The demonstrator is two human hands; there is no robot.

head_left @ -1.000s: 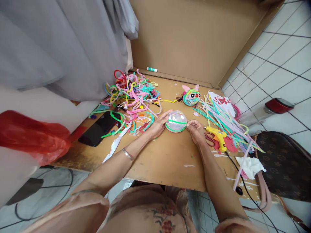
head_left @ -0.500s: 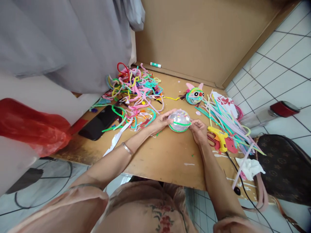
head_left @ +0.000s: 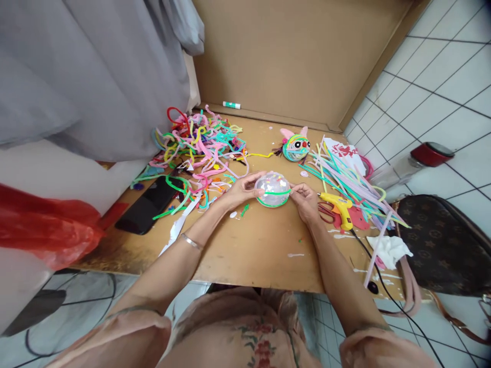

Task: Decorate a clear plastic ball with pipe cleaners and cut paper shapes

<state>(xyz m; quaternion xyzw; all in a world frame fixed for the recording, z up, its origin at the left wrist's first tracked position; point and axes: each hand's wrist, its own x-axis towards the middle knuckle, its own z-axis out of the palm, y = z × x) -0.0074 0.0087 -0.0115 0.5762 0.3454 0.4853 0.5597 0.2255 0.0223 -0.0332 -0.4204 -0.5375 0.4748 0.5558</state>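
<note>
A clear plastic ball (head_left: 273, 185) with small coloured bits showing on it is held over the middle of the table. Green pipe cleaner (head_left: 276, 193) runs across its front, and another green line follows its lower edge. My left hand (head_left: 244, 188) grips the ball from the left, thumb in front. At the ball's right side, my right hand (head_left: 305, 198) pinches with thumb and forefinger at the end of the green pipe cleaner. Behind stands a decorated ball (head_left: 296, 147) with pink ears, round eyes and a red nose.
A tangled heap of pipe cleaners (head_left: 203, 140) lies back left, beside a black phone (head_left: 146, 207). On the right are straight pipe cleaners (head_left: 345, 174), a yellow glue gun (head_left: 339, 207) with a black cord, scissors (head_left: 326, 212), crumpled tissue (head_left: 389, 250) and a brown bag (head_left: 441, 245). A glue stick (head_left: 231, 105) lies behind.
The view has shifted, so the whole scene sits a little further left. Both hands keep their hold at the ball, with little visible change in the green pipe cleaner.
</note>
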